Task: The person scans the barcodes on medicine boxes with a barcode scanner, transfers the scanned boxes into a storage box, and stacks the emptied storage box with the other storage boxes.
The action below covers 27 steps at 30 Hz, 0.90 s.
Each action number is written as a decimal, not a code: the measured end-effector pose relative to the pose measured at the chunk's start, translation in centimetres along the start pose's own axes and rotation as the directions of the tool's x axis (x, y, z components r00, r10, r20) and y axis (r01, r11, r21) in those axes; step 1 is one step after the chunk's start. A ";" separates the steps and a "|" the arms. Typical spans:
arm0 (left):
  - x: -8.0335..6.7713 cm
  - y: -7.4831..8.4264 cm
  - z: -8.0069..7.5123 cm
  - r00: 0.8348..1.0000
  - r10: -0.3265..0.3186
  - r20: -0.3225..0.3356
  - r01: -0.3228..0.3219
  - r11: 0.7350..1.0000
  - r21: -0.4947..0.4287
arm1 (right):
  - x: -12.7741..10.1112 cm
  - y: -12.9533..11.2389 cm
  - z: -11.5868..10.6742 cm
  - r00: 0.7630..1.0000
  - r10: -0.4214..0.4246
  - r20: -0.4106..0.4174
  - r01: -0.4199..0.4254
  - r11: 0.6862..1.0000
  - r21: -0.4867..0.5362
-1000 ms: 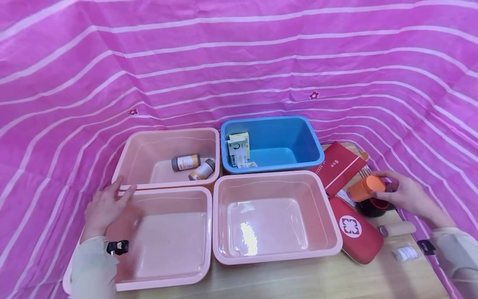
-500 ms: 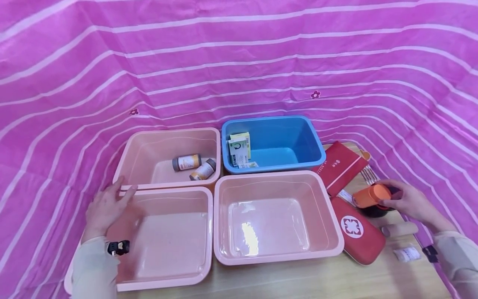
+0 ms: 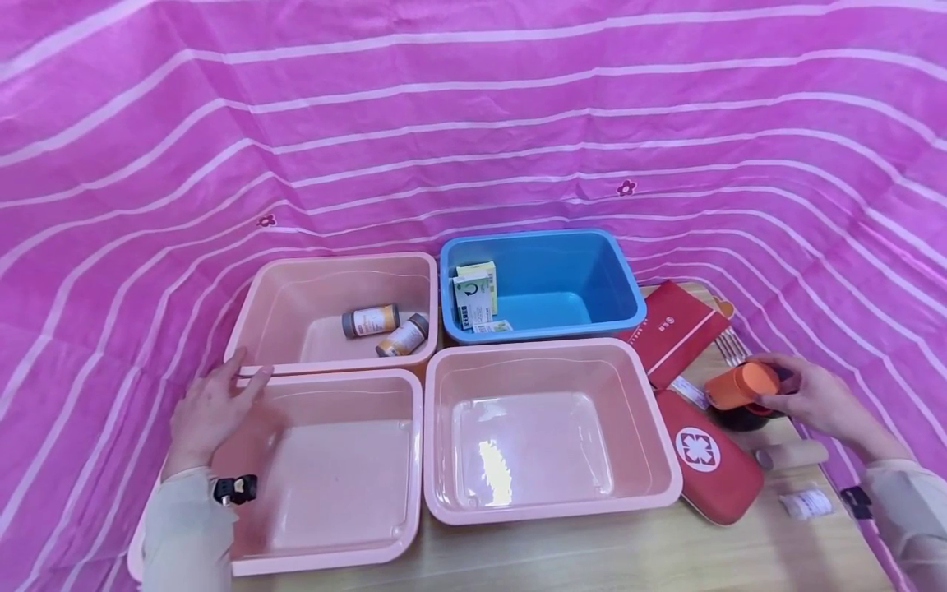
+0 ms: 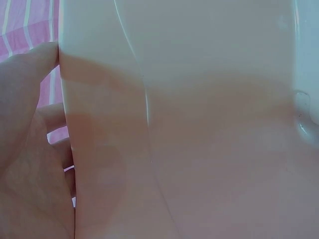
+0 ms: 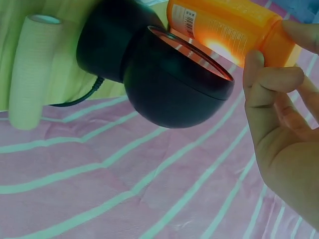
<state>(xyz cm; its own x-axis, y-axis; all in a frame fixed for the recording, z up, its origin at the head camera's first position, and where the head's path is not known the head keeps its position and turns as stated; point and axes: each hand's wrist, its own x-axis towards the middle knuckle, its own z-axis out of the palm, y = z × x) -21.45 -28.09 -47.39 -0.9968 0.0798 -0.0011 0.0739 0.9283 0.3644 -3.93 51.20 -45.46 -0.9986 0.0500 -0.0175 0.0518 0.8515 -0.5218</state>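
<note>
Pinching orange bottle [image 3: 740, 385] w/ right hand [image 3: 806, 397] over black scanner [image 5: 159, 79]; light, slick plastic, grip mid-body; left hand [image 3: 210, 409] flat on pink bin [image 3: 325, 469].

Orange bottle [image 3: 740, 386] sideways over black scanner [image 5: 159, 74]

orange bottle [image 3: 740, 386], blue bin [image 3: 543, 284], pink white-striped cloth [image 3: 473, 123]
</note>
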 end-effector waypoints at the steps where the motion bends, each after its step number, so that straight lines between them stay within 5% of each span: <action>1: 0.0 0.0 0.0 1.000 0.000 0.001 0.000 1.000 0.000 | 0.1 -0.2 -0.1 1.000 -0.009 0.005 0.009 1.000 0.014; 7: -0.1 0.2 -0.1 1.000 0.000 -0.003 0.000 1.000 -0.004 | 0.6 -3.5 -1.9 0.999 -0.032 -0.012 0.032 0.999 0.014; 10: -0.1 0.2 0.0 1.000 -0.002 -0.003 0.002 1.000 -0.009 | 1.3 -6.0 -3.1 0.992 -0.116 -0.048 0.117 0.993 0.012; 15: -0.1 -0.1 -0.1 1.000 -0.010 0.009 0.010 1.000 -0.013 | 3.2 -11.2 -4.7 0.939 -0.338 -0.065 0.343 0.936 0.079; 18: -0.1 -0.2 -0.1 1.000 -0.012 0.014 0.012 1.000 -0.018 | 4.5 -15.1 -5.2 0.922 -0.385 -0.034 0.386 0.916 0.110; 27: -0.2 0.0 -0.1 1.000 0.009 -0.007 -0.009 1.000 -0.012 | 9.5 -25.7 -2.8 0.886 -0.457 0.079 0.438 0.880 0.185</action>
<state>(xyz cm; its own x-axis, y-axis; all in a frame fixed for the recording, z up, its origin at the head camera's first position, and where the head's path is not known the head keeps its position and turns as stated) -21.30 -28.13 -47.25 -0.9963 0.0853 0.0085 0.0822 0.9231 0.3757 -14.70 31.20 -29.82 -0.9090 -0.3866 0.1557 -0.3938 0.6745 -0.6244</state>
